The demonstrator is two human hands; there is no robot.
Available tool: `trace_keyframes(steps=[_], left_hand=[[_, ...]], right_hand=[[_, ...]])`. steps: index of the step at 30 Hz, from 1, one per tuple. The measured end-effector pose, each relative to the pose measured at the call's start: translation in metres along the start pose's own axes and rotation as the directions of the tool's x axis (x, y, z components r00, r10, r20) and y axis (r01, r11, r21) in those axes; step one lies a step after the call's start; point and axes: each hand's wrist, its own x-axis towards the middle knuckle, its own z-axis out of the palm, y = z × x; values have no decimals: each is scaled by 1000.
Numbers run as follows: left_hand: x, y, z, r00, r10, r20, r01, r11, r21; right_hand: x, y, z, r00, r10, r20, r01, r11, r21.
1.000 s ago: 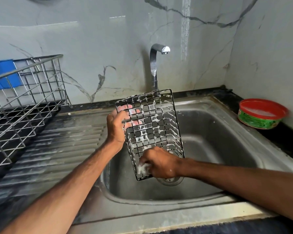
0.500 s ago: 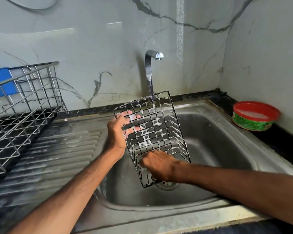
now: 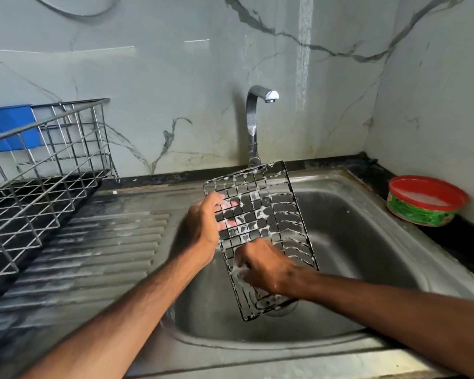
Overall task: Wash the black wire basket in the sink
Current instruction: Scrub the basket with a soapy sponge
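Observation:
The black wire basket [image 3: 268,206] is tilted upright over the steel sink [image 3: 367,242], its mesh flecked with white soap foam. My left hand [image 3: 205,222] grips its left side, fingers hooked through the mesh. My right hand [image 3: 263,266] is pressed against the basket's lower part, curled round a foamy white scrubber [image 3: 240,273] that is mostly hidden under the fingers. The basket's bottom corner hangs just above the drain.
A chrome tap [image 3: 255,124] stands behind the basket with no water running. A red-lidded green soap tub [image 3: 424,206] sits on the dark counter at right. A metal dish rack [image 3: 39,181] with a blue item stands on the ribbed drainboard at left.
My right hand has rubbed up and down on the lower mesh and is blurred with motion. The basket has tipped slightly, its bottom end swinging lower toward the drain. My left hand keeps its grip.

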Motion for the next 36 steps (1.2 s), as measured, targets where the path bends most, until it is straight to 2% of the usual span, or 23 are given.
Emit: trace_keyframes(steps=[4,7,9,12,15,19,22,24,26,28,31,34,36], left_hand=[[-3,-2,6,1000,7,-23,-6,999,46],[6,-16,0,1000,28,-10,-26,986,164],[0,-13,4,1000,11,3,-11,986,165],[-13,-3,12,999,-7,42,4,997,73],[-15,1,10,998,-41,54,40,999,5],[-7,4,0,997,-72,7,72,997,8],[3,-3,-8,1000,-24,-16,25,995,97],[6,-4,-11,1000,-18,-11,19,994,111],[4,-2,-9,1000,-25,10,24,994,102],[4,-2,-10,1000,-15,14,14,996,93],[4,-3,-9,999,-52,-7,52,998,36],[-1,-1,-4,998,-56,14,55,996,71],[-1,-2,-3,998,-52,26,51,997,53]], right_hand=[[0,3,-16,995,-70,-73,71,997,15],[3,4,-39,954,-170,-248,180,984,18],[8,10,-52,926,-184,-329,158,982,-102],[13,21,-58,901,-191,-390,79,955,-285],[13,14,-41,927,-268,-263,166,921,-352],[14,9,-5,965,-259,46,254,870,-423],[9,11,-7,967,-177,185,232,908,-349],[6,16,-14,945,-183,270,265,914,-308],[3,17,-17,936,-188,298,276,917,-287],[7,13,-18,962,-149,228,210,939,-272],[18,8,-35,994,-105,-24,93,945,-313],[16,14,-59,948,-147,-281,46,941,-337],[15,22,-63,930,-172,-324,35,921,-389]])
